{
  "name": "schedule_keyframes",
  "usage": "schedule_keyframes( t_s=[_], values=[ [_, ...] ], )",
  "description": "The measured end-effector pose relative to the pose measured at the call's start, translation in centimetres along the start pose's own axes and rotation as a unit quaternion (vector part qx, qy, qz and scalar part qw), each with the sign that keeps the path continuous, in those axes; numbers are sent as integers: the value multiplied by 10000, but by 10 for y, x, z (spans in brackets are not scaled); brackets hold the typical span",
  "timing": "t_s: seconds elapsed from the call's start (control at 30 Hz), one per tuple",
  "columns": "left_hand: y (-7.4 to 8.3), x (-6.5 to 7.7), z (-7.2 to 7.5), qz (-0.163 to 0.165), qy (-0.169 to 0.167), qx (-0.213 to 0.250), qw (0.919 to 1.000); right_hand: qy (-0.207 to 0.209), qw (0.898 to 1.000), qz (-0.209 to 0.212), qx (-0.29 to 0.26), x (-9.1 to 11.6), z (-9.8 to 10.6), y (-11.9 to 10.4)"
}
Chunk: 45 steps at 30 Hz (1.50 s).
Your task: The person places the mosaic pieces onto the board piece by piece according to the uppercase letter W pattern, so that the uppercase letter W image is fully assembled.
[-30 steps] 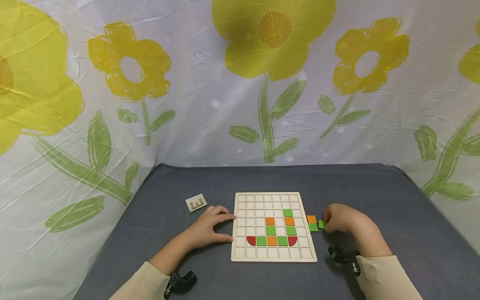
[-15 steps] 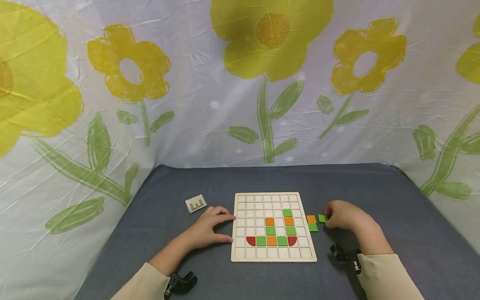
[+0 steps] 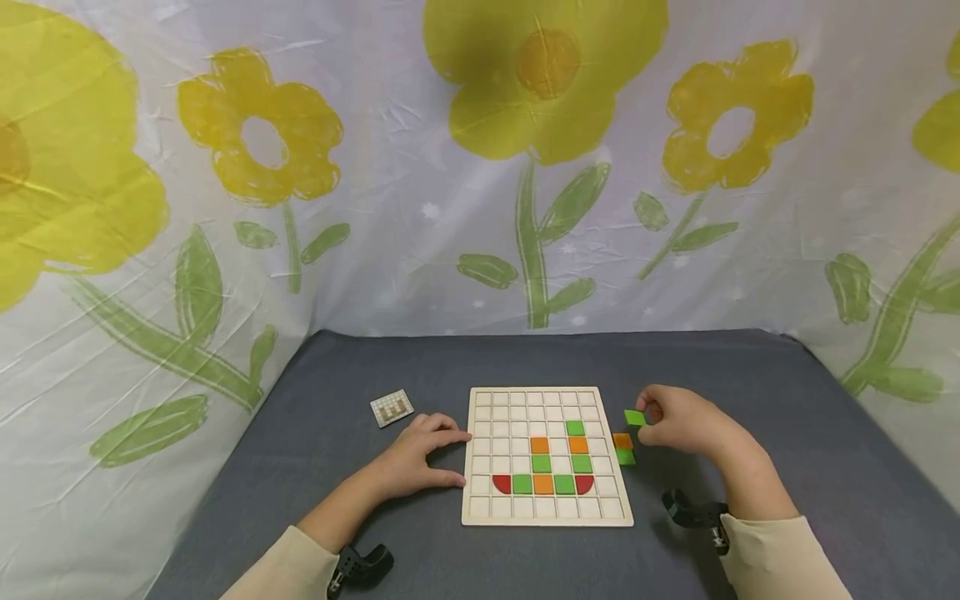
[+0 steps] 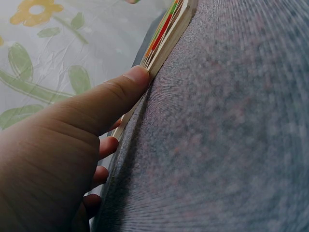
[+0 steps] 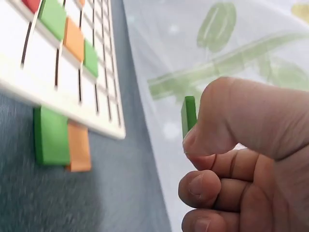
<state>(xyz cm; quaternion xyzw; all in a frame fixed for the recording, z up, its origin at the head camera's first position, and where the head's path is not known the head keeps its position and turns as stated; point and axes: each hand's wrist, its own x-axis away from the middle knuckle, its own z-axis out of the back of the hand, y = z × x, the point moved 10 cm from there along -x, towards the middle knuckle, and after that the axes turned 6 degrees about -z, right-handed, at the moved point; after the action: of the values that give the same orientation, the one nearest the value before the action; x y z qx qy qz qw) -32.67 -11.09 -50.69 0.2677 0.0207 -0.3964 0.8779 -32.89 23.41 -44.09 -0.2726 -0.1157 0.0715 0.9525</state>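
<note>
A pale wooden grid board lies on the table, with green, orange and red tiles set in several of its cells. My left hand rests at the board's left edge, thumb and index fingertip touching the rim. In the left wrist view the thumb lies along that side. Off the board's right edge, my right hand pinches a green square tile between thumb and finger. The right wrist view shows this tile standing on edge, raised above the cloth, partly covered by the thumb.
An orange tile and a green tile lie side by side against the board's right edge. A small card with a printed grid pattern lies left of the board. Dark grey cloth covers the table; a flower-printed curtain hangs behind.
My right hand has moved the pinched green tile away from me, then up and slightly left towards the board's right edge. The left hand stays at the board.
</note>
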Motion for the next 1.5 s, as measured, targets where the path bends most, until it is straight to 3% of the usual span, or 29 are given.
schedule_keyframes(
  t_s=[0.13, 0.33, 0.63, 0.9, 1.17, 1.5],
  values=[
    [1, 1, -1, -32, -29, -26, 10000, -75, 9999, -47, -112, 7, -7, -17],
    [2, 3, 0, 17, -15, 71, 10000, -201, 9992, 329, -58, 9, -18, -49],
    [0, 3, 0, 29, -16, 34, 10000, -408, 9944, 710, 666, 0, -40, -92],
    [-2, 3, -1, 83, -50, 26, 9999, -496, 9883, 1112, 923, -9, -60, -130],
    [1, 2, 0, 3, -6, 28, 10000, -587, 9817, 1112, 1433, -22, -84, -149],
    [5, 1, 3, -124, 68, 19, 9999, -722, 9768, 1153, 1652, -28, -112, -159]
  ],
)
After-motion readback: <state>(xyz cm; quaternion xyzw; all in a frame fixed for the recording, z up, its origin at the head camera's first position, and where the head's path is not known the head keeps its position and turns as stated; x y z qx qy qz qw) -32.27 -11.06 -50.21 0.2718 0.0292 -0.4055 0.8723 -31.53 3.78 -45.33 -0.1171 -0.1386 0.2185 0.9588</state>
